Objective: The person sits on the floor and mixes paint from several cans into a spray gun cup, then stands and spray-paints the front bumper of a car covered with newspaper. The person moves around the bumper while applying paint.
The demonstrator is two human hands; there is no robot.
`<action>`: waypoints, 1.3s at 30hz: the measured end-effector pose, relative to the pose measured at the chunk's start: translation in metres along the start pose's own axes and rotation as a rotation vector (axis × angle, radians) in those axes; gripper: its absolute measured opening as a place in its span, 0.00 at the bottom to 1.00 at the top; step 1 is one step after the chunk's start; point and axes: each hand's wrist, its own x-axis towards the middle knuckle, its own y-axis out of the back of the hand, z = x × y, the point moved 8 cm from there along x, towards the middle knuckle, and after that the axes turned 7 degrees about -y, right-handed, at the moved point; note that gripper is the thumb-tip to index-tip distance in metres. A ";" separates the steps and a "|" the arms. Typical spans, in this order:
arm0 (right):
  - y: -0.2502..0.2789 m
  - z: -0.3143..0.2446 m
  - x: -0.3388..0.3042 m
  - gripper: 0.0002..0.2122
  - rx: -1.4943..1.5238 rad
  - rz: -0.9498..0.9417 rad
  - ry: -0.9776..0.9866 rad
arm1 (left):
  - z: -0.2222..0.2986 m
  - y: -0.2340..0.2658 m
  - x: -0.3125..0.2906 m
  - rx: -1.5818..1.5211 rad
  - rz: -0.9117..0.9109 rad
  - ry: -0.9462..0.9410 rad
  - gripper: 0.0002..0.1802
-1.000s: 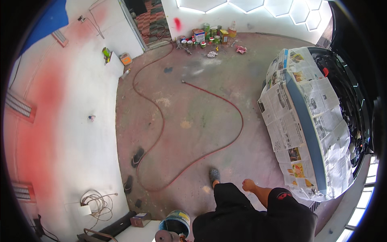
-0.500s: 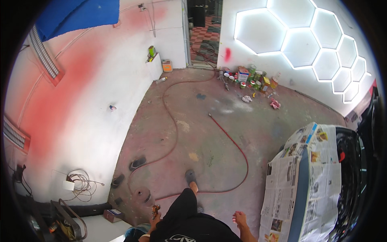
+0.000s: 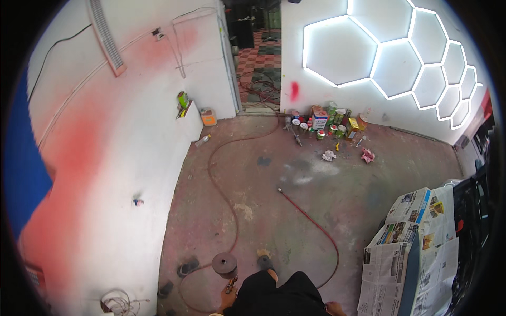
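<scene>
"Which step is this?"

"Carrying, I'd judge: the left hand (image 3: 228, 298) wraps around what looks like a spray gun (image 3: 230, 286), low beside the dark shorts (image 3: 266, 295), its round cup (image 3: 224, 262) uppermost."

"The next move calls for?"

"A level cup, I'd say, clear of the red hose (image 3: 298, 207)."

"And the right hand (image 3: 334, 308)?"

"Well apart from the left, low at the view's edge; whether it grips anything, I can't tell."

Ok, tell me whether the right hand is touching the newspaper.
Apart. The head view shows a strip of floor between the right hand and the newspaper.
</scene>
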 end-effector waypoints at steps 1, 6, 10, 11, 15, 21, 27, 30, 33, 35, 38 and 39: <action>0.015 -0.032 0.014 0.11 -0.038 0.038 0.073 | 0.019 -0.015 0.021 -0.047 -0.028 0.031 0.23; 0.040 -0.315 0.045 0.17 -0.013 0.352 0.394 | 0.123 -0.013 0.110 0.039 -0.070 -0.103 0.16; 0.031 -0.486 0.084 0.16 -0.164 0.399 0.537 | 0.172 -0.044 0.194 0.084 -0.150 -0.204 0.12; 0.033 -0.515 0.117 0.16 -0.244 0.420 0.563 | 0.181 -0.063 0.211 0.187 -0.167 -0.247 0.12; -0.008 -0.617 0.222 0.16 -0.445 0.323 0.487 | 0.204 -0.119 0.298 0.219 -0.191 -0.109 0.13; -0.058 -0.705 0.412 0.17 -0.541 0.190 0.287 | 0.212 -0.217 0.453 0.227 -0.210 0.135 0.15; -0.095 -0.784 0.583 0.19 -0.460 0.092 0.093 | 0.163 -0.268 0.552 0.174 -0.117 0.422 0.17; -0.106 -0.827 0.670 0.21 -0.482 0.131 0.151 | 0.145 -0.279 0.589 0.147 -0.068 0.514 0.18; -0.078 -0.842 0.746 0.26 -0.537 0.370 0.400 | 0.125 -0.304 0.611 0.093 -0.071 0.616 0.19; -0.112 -0.884 0.783 0.29 -0.481 0.238 0.213 | 0.117 -0.287 0.620 0.116 0.016 0.666 0.20; -0.108 -0.916 0.826 0.29 -0.646 0.300 0.205 | 0.108 -0.290 0.629 0.119 0.060 0.733 0.21; -0.116 -0.937 0.829 0.27 -0.677 0.283 0.194 | 0.109 -0.284 0.631 0.129 0.094 0.747 0.21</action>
